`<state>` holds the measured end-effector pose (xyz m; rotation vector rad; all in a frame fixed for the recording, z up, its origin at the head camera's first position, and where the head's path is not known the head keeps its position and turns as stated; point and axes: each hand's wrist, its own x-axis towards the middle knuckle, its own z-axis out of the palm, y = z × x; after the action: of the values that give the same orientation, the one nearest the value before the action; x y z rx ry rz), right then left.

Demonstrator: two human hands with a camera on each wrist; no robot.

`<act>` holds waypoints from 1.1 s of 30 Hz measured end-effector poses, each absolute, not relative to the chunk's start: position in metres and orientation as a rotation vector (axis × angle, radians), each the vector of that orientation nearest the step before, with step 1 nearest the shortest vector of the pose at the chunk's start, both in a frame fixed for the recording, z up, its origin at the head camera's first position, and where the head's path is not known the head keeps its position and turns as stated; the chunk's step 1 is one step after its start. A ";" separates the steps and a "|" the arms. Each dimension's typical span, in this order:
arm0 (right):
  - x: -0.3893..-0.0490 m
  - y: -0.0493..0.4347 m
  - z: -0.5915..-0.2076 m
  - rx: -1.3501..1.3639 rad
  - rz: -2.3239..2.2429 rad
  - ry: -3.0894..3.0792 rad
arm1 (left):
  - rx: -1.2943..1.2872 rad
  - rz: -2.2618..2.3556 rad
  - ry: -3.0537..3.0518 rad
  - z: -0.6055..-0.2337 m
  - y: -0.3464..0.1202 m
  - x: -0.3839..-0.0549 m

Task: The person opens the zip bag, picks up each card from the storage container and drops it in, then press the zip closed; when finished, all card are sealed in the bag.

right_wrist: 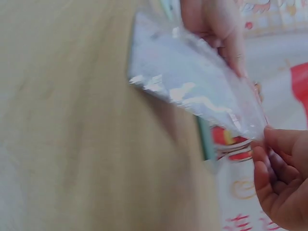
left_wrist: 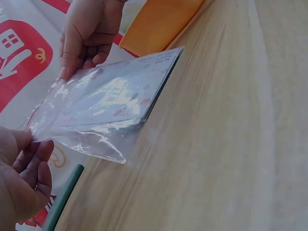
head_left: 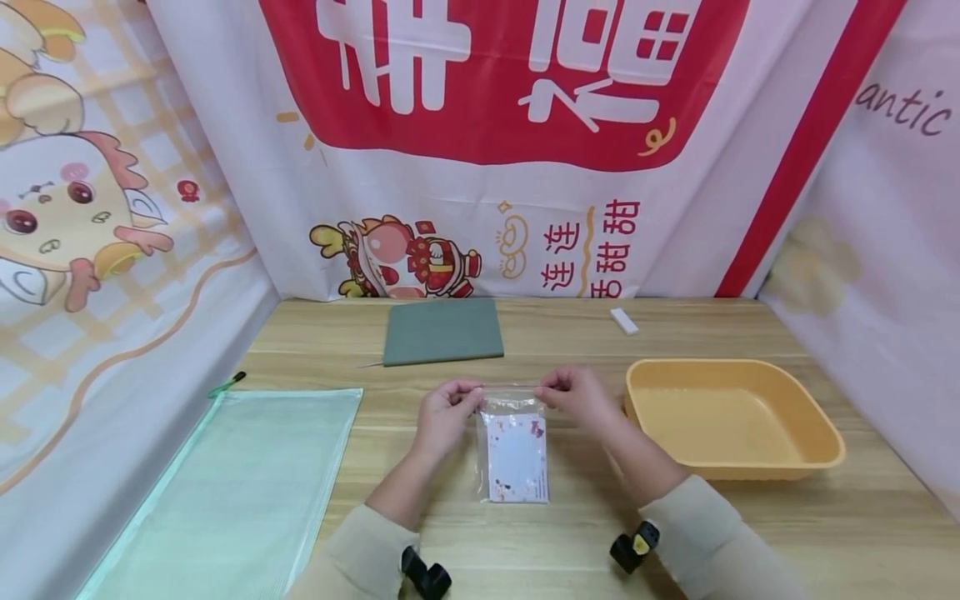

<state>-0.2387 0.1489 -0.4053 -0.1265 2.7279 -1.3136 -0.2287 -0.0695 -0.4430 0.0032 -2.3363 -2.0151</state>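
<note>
Both hands pinch the top edge of a clear zip bag (head_left: 514,406), one at each corner. My left hand (head_left: 444,417) grips the left corner between thumb and fingers, and my right hand (head_left: 583,402) grips the right corner the same way. Inside the bag sits a pad of white note paper (head_left: 517,458) with small printed figures at its corners. In the left wrist view the bag (left_wrist: 91,103) slants out from the fingertips, its lower end close over the table. A reddish line runs along the bag's top edge between the hands.
To the right stands a yellow plastic basin (head_left: 731,417). A pale green mesh zip pouch (head_left: 232,492) lies at the left. Behind the hands are a dark green notebook (head_left: 444,332) and a small white block (head_left: 623,321), near the back edge of the wooden table (head_left: 555,542).
</note>
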 end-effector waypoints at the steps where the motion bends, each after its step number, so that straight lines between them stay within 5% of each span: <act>1: -0.241 0.148 -0.411 -0.105 -1.348 2.729 | 0.010 -1.981 -2.375 -0.445 -0.070 -0.231; 14: -0.269 0.148 -0.469 -0.075 -1.326 2.770 | -0.121 -1.287 -2.712 -0.474 -0.072 -0.256; 33: -0.267 0.144 -0.460 -0.069 -1.270 2.781 | -0.231 -1.022 -2.755 -0.470 -0.072 -0.255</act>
<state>-0.2665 0.1444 -0.4599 -0.0691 2.7812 -1.2698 -0.2554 -0.0724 -0.4705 -0.2311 -2.7547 -1.0221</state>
